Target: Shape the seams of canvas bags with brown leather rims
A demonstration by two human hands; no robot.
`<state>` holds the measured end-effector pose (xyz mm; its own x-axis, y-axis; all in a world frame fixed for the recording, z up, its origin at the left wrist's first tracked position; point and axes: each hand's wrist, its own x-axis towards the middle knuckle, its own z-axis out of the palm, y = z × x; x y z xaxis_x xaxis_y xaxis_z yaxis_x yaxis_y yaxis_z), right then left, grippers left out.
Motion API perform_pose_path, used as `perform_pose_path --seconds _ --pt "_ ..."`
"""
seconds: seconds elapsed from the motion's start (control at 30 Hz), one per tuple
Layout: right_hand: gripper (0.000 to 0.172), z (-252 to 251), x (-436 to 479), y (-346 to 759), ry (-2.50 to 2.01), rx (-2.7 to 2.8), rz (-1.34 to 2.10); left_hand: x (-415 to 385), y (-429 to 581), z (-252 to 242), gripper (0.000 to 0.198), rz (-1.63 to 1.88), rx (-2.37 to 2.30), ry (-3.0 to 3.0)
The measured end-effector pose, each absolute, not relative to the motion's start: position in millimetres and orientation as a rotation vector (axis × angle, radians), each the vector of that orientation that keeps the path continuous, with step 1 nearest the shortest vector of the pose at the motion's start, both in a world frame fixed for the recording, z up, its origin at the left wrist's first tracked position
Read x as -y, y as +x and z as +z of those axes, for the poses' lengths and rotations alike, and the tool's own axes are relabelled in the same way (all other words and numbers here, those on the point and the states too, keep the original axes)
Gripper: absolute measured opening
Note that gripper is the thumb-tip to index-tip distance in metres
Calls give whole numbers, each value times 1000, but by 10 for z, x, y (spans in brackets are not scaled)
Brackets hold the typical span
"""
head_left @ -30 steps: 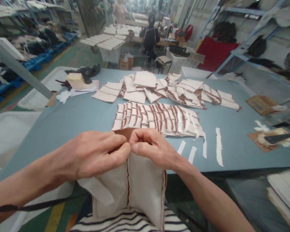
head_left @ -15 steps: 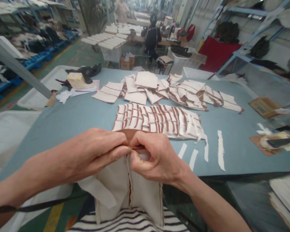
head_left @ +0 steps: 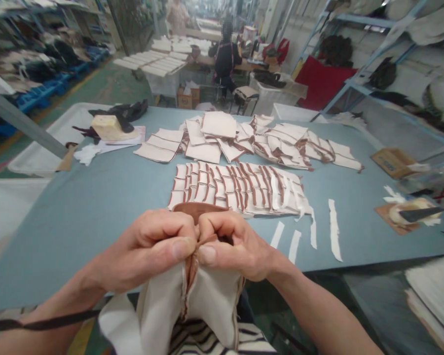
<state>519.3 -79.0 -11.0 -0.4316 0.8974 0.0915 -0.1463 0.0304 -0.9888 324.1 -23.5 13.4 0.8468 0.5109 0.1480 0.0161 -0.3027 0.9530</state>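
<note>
The piece (head_left: 212,298) hangs below the grip, before the wearer's striped top (head_left: 192,335), its middle seam (head_left: 185,303) running down from between the thumbs toward the body; neither hand is clearly nearer that line. The left hand (head_left: 153,246) and right hand (head_left: 237,244) each pinch its upper edge between thumb and curled forefinger, nearly touching. The cloth is cream, matte and puckered, with brown, slightly creased material showing in the parted seam. A smooth brown flap (head_left: 200,211) curves up beyond the knuckles. On the blue table (head_left: 77,222) lie a ridged, brown-edged stack (head_left: 222,185) and thin white strips (head_left: 334,229).
</note>
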Motion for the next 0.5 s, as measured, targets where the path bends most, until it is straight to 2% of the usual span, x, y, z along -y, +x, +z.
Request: perform_pose_path --seconds 0.13,0.33,0.5 --pt "62 -126 636 5249 -910 1521 1471 156 3258 134 61 579 -401 1806" --pt "47 -103 454 5607 -1264 1895 1103 -70 2920 118 51 617 -391 2039" --pt "41 -112 496 5763 -1172 1941 965 -210 2680 92 38 581 -667 2183"
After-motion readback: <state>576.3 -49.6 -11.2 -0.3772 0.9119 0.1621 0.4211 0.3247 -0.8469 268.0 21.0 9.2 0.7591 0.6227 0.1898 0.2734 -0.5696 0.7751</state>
